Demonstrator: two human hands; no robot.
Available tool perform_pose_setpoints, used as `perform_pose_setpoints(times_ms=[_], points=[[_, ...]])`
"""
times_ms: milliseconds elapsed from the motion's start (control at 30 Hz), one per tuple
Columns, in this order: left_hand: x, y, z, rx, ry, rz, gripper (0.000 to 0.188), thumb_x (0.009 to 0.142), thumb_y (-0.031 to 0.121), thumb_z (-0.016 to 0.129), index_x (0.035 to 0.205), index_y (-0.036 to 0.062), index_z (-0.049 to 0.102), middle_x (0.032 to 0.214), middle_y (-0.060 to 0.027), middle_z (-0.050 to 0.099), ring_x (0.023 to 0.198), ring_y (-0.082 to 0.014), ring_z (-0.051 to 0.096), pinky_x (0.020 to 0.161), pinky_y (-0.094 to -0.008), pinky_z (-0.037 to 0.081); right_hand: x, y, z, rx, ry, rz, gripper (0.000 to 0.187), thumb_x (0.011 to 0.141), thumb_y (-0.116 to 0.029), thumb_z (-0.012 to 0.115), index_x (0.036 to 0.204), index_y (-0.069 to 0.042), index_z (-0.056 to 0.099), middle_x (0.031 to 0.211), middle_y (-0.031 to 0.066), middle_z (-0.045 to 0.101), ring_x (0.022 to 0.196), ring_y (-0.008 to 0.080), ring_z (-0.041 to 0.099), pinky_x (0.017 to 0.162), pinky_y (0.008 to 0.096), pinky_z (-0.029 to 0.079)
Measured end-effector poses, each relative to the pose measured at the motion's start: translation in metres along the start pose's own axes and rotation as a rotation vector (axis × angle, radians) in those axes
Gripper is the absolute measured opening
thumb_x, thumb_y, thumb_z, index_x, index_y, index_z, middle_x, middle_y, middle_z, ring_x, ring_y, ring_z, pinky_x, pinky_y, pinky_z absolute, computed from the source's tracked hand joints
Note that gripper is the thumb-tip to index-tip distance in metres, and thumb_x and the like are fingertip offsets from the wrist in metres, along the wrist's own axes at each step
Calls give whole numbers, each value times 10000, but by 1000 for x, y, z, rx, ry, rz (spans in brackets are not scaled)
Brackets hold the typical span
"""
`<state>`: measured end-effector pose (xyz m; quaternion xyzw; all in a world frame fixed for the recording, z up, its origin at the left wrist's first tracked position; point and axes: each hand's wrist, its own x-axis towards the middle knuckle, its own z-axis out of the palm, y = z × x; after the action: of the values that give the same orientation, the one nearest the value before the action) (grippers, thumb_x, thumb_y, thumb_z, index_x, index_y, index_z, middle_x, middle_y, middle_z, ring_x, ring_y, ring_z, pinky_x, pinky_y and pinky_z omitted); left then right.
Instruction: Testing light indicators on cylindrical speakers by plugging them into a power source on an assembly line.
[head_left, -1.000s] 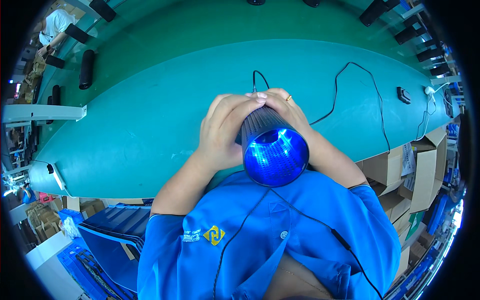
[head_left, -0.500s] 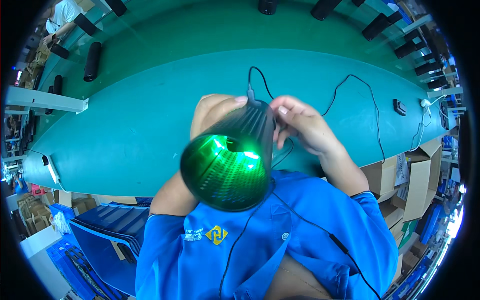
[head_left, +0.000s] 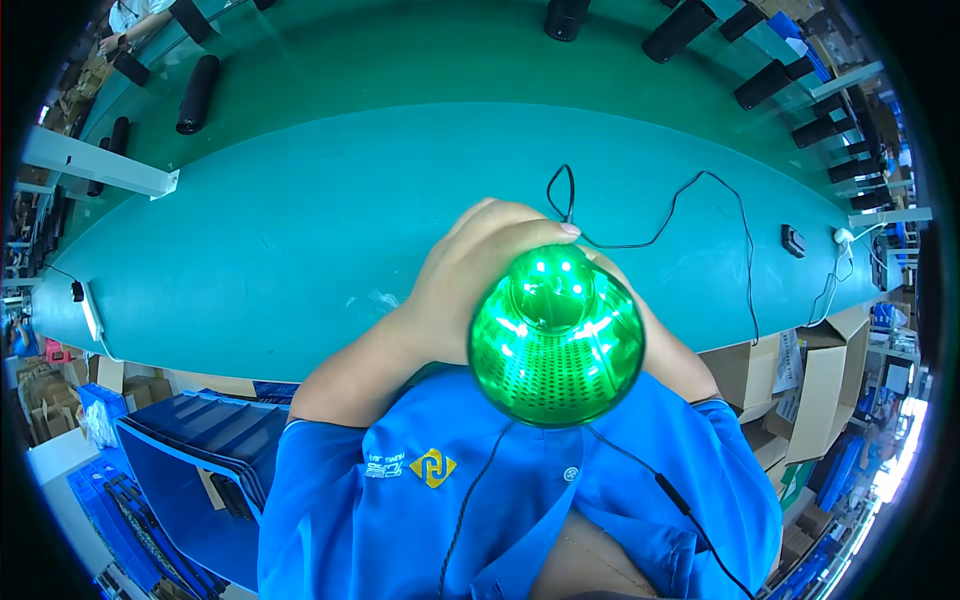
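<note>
A black cylinder (head_left: 556, 375) with a perforated wall, its open end turned up toward me, glows bright green inside. Around its far left side wraps my left hand (head_left: 465, 262), with the thumb near the top edge. My right hand (head_left: 612, 268) lies against the far right side; most of its fingers are hidden behind the cylinder, but it seems to grip it. A thin black cable (head_left: 572, 190) loops up at the far end by my fingers and runs right across the table; where it meets the cylinder is hidden.
Several black cylinders (head_left: 680, 30) stand or lie along the far side of the green table (head_left: 300, 250). A small black device (head_left: 793, 240) and a white plug (head_left: 843, 236) are at the right. Cardboard boxes (head_left: 825, 375) and blue bins (head_left: 190, 520) flank me. A person (head_left: 125, 25) is at far left.
The cylinder has moved right and tipped so its open end faces me more squarely, its inside brighter. My right hand has gone behind it, and the cable loop has shifted right.
</note>
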<state>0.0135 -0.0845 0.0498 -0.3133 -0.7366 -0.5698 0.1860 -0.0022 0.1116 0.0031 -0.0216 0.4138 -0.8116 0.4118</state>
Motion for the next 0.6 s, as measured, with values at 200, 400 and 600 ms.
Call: perform_pose_setpoints(times_ms=[200,400,600], points=[[1,-1,1,23,-40,99,611,579,147,766,1159,83,586,1038,-79,585,838,-227,546,753,-311,453,-1,1,9,-59,71,-43,309,843,48,569,1145,28,509,873,143,642,721,172,650,605,232,530],[0,-5,0,64,-23,132,613,578,146,767,1161,84,586,1032,-77,583,835,-225,545,749,-314,453,1,-1,16,-107,123,-90,299,843,56,576,1136,23,526,913,131,646,794,168,658,667,234,547],[1,-4,0,68,-31,151,616,574,139,765,1161,80,586,1032,-76,589,833,-225,545,759,-316,452,14,19,-12,295,-67,43,196,865,8,569,1061,16,559,846,124,648,652,156,644,538,232,536]])
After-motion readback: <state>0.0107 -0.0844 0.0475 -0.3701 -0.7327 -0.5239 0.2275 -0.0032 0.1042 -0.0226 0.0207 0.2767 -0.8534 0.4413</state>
